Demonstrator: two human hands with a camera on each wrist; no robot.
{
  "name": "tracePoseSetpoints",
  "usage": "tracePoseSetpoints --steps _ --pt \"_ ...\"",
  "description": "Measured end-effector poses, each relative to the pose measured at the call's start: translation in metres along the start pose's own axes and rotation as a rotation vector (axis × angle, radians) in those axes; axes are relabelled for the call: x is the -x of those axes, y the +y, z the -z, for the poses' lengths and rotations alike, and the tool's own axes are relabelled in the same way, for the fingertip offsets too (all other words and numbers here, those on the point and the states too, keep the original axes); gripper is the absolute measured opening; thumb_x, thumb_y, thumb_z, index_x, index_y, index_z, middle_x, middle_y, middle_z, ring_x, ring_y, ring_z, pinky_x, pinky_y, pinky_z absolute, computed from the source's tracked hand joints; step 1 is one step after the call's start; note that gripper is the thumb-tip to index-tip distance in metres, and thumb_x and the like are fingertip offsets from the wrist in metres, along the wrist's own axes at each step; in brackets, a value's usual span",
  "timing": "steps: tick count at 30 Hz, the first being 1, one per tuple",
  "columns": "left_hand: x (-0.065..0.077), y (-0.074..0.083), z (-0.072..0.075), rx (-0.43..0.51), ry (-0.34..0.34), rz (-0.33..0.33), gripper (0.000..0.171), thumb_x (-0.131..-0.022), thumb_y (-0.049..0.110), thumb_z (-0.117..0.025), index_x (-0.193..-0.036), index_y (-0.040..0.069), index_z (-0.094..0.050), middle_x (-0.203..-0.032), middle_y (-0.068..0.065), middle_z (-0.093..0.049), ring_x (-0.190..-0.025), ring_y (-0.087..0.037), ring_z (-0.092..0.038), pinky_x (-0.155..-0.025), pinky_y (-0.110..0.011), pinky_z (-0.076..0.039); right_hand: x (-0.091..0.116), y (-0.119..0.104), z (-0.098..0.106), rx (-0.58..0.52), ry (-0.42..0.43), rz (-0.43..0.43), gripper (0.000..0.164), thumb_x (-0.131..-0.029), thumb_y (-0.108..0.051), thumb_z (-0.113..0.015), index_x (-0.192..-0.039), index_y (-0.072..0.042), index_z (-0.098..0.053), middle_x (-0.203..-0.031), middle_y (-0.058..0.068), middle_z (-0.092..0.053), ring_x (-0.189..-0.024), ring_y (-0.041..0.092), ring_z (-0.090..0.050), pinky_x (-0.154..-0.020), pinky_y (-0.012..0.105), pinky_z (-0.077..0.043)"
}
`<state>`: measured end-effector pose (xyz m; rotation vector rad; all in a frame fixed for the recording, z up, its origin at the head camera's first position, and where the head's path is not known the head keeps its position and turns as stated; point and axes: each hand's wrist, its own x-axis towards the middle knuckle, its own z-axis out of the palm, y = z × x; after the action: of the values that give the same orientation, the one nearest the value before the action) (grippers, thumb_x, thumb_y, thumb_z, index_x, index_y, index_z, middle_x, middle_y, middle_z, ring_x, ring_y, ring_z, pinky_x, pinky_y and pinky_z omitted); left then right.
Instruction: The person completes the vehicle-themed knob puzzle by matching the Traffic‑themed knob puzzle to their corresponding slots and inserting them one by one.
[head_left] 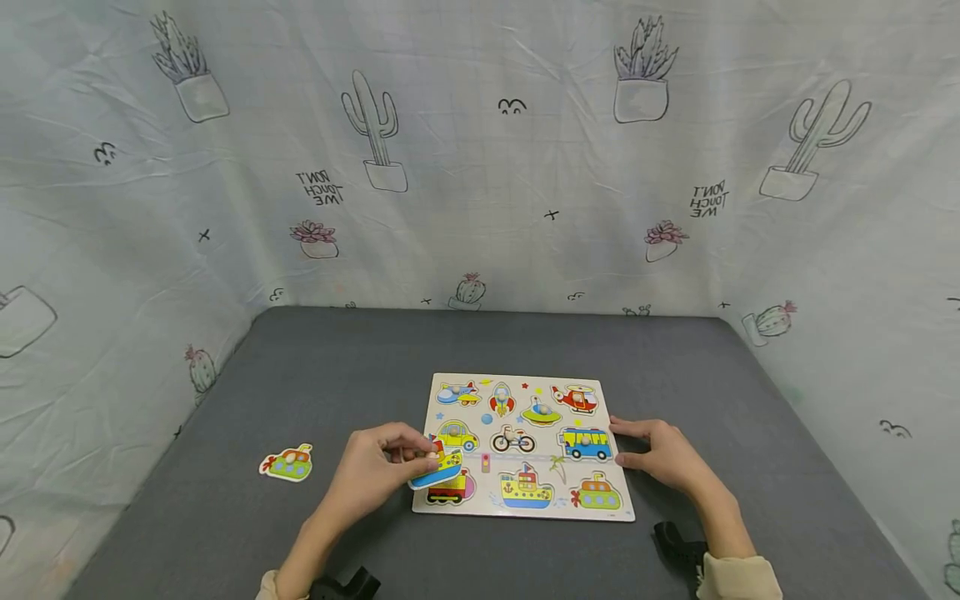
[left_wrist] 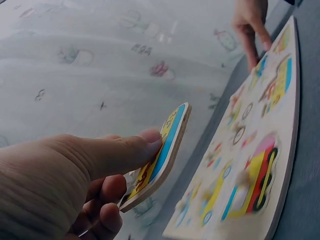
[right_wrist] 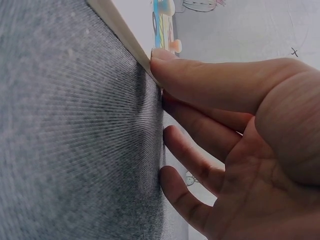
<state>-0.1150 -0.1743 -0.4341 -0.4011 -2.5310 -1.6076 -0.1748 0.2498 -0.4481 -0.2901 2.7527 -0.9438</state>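
A wooden ship puzzle piece [head_left: 441,472] with a blue hull and yellow upper part is pinched between the thumb and fingers of my left hand [head_left: 378,467]. It is held tilted above the lower left of the puzzle board [head_left: 480,510], partly covering the train piece [head_left: 448,493] in the head view. In the left wrist view the ship piece [left_wrist: 167,145] shows its wooden edge. The board's bottom row shows a ship picture [head_left: 527,490] and a submarine picture [head_left: 597,493]. My right hand [head_left: 663,454] touches the board's right edge with thumb and forefinger spread apart.
A green submarine piece [head_left: 288,464] lies on the grey table [head_left: 360,350], left of my left hand. Other knobbed pieces sit in the board, among them a bus [head_left: 585,444] and a bicycle [head_left: 513,440]. A cactus-print white curtain [head_left: 480,167] surrounds the table.
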Motion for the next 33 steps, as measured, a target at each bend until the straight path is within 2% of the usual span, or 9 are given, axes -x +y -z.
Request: tracePoseSetpoints --steps 12,22,33 --pt "-0.018 0.011 -0.048 0.068 -0.087 -0.043 0.009 -0.081 0.023 -0.083 -0.085 0.025 -0.076 -0.079 0.012 -0.067 -0.064 -0.016 -0.055 -0.055 -0.029 -0.044 -0.001 0.001 0.002 -0.01 -0.017 -0.001 0.057 -0.08 -0.015 -0.082 -0.133 -0.005 -0.062 -0.14 0.012 -0.053 -0.133 0.045 -0.038 -0.1 0.064 -0.032" --pt "-0.029 0.009 -0.085 0.113 -0.143 0.029 0.013 -0.078 0.021 -0.086 -0.084 0.02 -0.075 -0.08 0.01 -0.068 -0.064 -0.014 -0.055 -0.056 -0.025 -0.044 -0.002 -0.001 0.005 -0.02 -0.022 0.0 0.057 -0.081 -0.016 -0.082 -0.134 -0.005 -0.061 -0.141 0.012 -0.052 -0.134 0.045 -0.036 -0.101 0.063 -0.032" --pt "-0.031 0.011 -0.113 0.156 -0.175 0.024 0.014 -0.075 0.009 -0.086 -0.083 0.016 -0.076 -0.077 0.01 -0.07 -0.06 -0.008 -0.054 -0.056 -0.022 -0.043 -0.001 0.0 0.005 -0.014 -0.028 0.0 0.057 -0.082 -0.017 -0.081 -0.134 -0.006 -0.061 -0.141 0.014 -0.051 -0.133 0.046 -0.037 -0.1 0.063 -0.033"
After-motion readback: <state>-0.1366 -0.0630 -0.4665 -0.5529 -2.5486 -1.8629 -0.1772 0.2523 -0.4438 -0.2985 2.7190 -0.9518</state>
